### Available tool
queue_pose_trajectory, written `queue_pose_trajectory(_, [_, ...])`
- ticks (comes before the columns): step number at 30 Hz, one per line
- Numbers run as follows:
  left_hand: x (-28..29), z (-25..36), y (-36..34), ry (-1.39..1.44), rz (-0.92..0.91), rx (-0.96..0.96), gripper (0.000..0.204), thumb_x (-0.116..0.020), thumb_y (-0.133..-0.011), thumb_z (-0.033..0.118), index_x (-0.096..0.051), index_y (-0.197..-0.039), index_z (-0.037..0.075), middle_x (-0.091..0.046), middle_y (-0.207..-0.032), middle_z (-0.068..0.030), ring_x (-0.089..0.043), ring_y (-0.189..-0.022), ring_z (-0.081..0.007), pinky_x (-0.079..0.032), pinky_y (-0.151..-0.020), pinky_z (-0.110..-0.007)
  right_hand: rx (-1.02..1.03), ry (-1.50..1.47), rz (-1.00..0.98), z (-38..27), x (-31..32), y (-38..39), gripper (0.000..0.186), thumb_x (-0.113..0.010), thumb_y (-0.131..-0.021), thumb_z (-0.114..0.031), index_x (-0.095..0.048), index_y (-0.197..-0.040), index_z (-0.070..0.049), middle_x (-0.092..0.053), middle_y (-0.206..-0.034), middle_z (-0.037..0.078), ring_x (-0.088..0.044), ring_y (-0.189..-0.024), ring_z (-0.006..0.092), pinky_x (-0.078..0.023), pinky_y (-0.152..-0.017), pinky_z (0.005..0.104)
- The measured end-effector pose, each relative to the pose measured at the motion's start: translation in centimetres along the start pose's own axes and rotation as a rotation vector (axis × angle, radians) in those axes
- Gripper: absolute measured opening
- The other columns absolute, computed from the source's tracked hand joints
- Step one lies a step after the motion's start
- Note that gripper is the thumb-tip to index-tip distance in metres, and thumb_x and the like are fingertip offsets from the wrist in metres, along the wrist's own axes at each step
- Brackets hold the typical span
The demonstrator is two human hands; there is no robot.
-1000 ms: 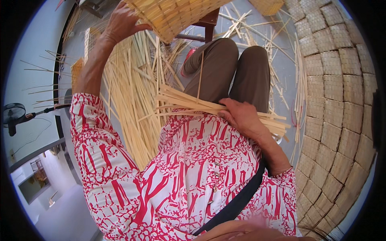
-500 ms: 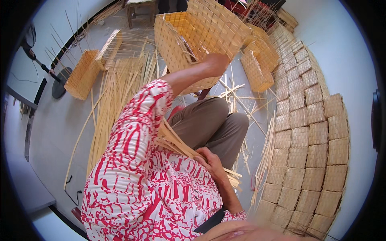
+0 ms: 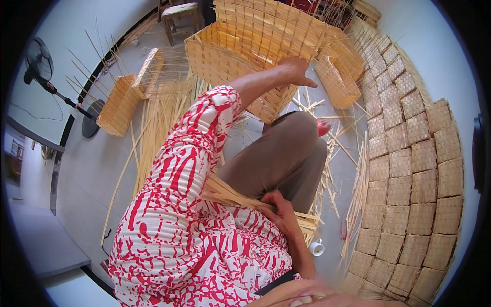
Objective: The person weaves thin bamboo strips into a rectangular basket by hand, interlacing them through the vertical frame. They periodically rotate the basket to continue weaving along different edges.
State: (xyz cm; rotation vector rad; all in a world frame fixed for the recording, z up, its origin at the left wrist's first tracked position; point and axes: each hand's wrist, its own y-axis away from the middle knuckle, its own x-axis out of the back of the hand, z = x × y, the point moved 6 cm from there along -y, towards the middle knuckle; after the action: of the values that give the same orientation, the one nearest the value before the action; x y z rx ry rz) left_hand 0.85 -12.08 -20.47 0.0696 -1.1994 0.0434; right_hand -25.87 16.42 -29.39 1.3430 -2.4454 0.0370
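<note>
A large, pale woven bamboo basket (image 3: 217, 61) stands in front of my knees, its near wall and far upright panel showing open weave. My left hand (image 3: 295, 71) is at the near right corner of the basket, one digit stretched out to the right; its other fingers are partly hidden. Across my lap lies a bundle of flat bamboo strips (image 3: 230, 194). My right hand (image 3: 277, 205) is closed over these strips at my right thigh, fingers bent. The strip ends (image 3: 309, 221) stick out beyond that wrist.
Long loose strips (image 3: 158, 138) cover the floor at left. Smaller baskets (image 3: 118, 110) (image 3: 338, 84) stand on both sides, beside stacked woven pieces (image 3: 409, 169) along the right wall. A fan (image 3: 40, 60), a stool (image 3: 180, 11) and a white mug (image 3: 316, 248) are also around.
My left hand has shifted right along the basket, and a digit now stretches out. The basket has turned somewhat. My right hand stays on the strips; the view has shifted, revealing the mug.
</note>
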Motion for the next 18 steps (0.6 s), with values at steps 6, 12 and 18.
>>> queue_pose_trajectory(6, [1.9, -4.4, 1.9, 0.030, -0.191, -0.182, 0.112, -0.075, -0.074, 0.076, -0.043, -0.153, 0.004, -0.055, -0.145, -0.0271, -0.055, -0.134, -0.0397, -0.046, -0.109, -0.050, 0.054, -0.005, 0.057, -0.2, 0.0, 0.4, 0.031, -0.080, -0.090, -0.023, -0.061, -0.107, -0.005, -0.069, -0.092, 0.014, -0.070, -0.084, 0.0328, -0.054, -0.073, 0.0378])
queue_pose_trajectory(12, [4.2, -7.7, 5.3, 0.058, -0.320, -0.144, 0.109, -0.085, -0.072, 0.065, -0.039, -0.158, 0.016, -0.057, -0.145, -0.0225, -0.056, -0.133, -0.0393, -0.047, -0.108, -0.051, 0.058, 0.073, 0.112, -2.4, 0.4, 0.6, 0.027, -0.083, -0.085, -0.025, -0.064, -0.092, -0.007, -0.068, -0.083, 0.012, -0.066, -0.077, 0.0330, -0.051, -0.070, 0.0399])
queue_pose_trajectory(18, [2.7, -10.1, 6.6, -0.167, -0.064, -0.361, 0.058, -0.085, -0.073, 0.020, -0.067, -0.128, 0.014, -0.073, -0.111, -0.0152, -0.071, -0.102, -0.0349, -0.055, -0.082, -0.048, 0.255, 0.578, 0.162, -4.7, 1.1, 0.1, 0.026, -0.079, -0.084, -0.037, -0.068, -0.092, -0.015, -0.066, -0.084, 0.004, -0.059, -0.091, 0.0297, -0.041, -0.080, 0.0432])
